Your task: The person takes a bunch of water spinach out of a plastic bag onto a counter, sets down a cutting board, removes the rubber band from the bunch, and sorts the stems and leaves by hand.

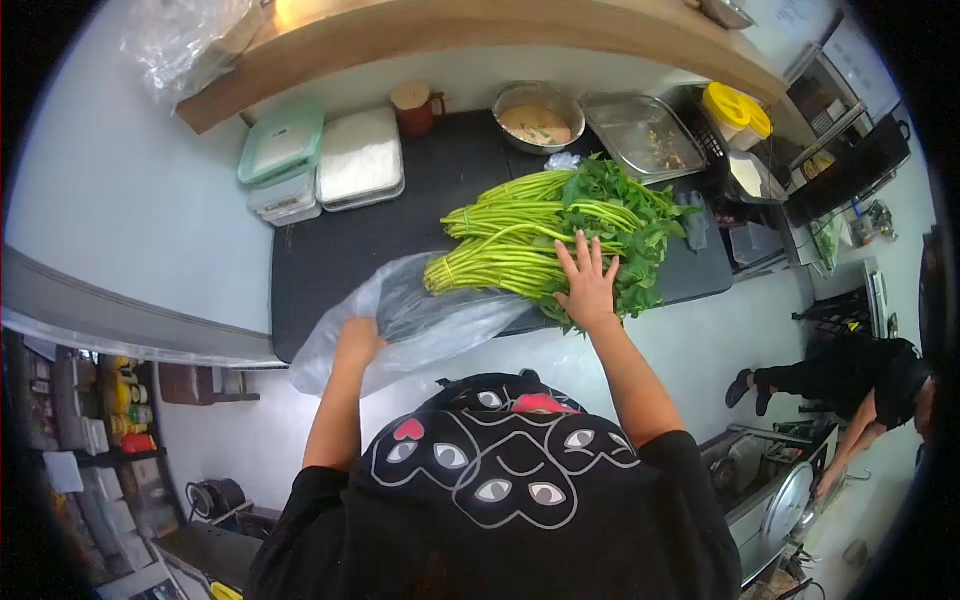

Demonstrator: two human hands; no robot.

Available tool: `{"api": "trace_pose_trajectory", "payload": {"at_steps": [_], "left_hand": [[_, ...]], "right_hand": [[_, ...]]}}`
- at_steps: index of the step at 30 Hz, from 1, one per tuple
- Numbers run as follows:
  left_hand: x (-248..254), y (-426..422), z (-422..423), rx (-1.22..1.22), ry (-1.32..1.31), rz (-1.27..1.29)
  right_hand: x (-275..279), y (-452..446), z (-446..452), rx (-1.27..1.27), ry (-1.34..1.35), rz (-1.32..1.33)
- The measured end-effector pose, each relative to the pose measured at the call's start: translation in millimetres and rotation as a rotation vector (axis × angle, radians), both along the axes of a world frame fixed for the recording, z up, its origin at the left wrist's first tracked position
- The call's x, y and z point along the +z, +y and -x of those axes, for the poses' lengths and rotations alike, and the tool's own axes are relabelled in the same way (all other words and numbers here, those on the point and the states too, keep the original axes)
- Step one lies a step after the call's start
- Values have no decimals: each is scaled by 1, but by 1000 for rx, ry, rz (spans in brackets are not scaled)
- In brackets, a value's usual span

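Bundles of long-stemmed leafy greens [510, 225] lie on the black table, cut stems to the left and leaves to the right. Bands tie the stems near their ends. My right hand [590, 285] rests on the greens where stems meet leaves, its fingers spread. At the near left, my left hand [358, 342] is closed on a clear plastic bag [430, 335], its fingers partly hidden by the film. The bag spreads from that hand to the nearest bundle, and its edge lies against the stems.
Lidded containers [282, 150] and a white-topped box [360, 155] stand at the back left, beside a brown mug [417, 110]. Behind the greens are a metal bowl [538, 118] and a metal tray [645, 135]. A wooden shelf [480, 40] overhangs the table [340, 250]. Another person [870, 385] works at right.
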State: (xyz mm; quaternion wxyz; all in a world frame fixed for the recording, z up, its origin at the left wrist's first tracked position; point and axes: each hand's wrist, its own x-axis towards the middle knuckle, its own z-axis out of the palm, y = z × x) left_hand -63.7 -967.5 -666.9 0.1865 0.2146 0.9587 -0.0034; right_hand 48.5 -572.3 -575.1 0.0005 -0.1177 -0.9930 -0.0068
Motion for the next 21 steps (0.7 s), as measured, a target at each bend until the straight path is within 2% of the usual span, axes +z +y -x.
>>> {"api": "trace_pose_trajectory", "payload": {"at_steps": [2, 4, 6, 11, 14, 15, 18, 21], "left_hand": [[6, -33, -9, 144, 136, -283], [31, -66, -9, 243, 248, -233], [64, -91, -5, 429, 250, -296], [144, -116, -12, 559, 588, -460], [182, -134, -28, 646, 714, -442], [198, -134, -36, 702, 678, -384], [211, -153, -52, 563, 785, -483], [221, -153, -73, 459, 752, -444]], "right_hand": [[-1, -1, -6, 28, 64, 49], [-7, 0, -11, 40, 110, 114], [-12, 1, -13, 59, 153, 143], [-22, 2, -11, -16, 60, 130], [-24, 2, -8, -34, 32, 112], [-22, 1, -7, -45, 13, 117], [-13, -8, -4, -81, -10, 109], [-20, -10, -7, 4, 174, 122]]}}
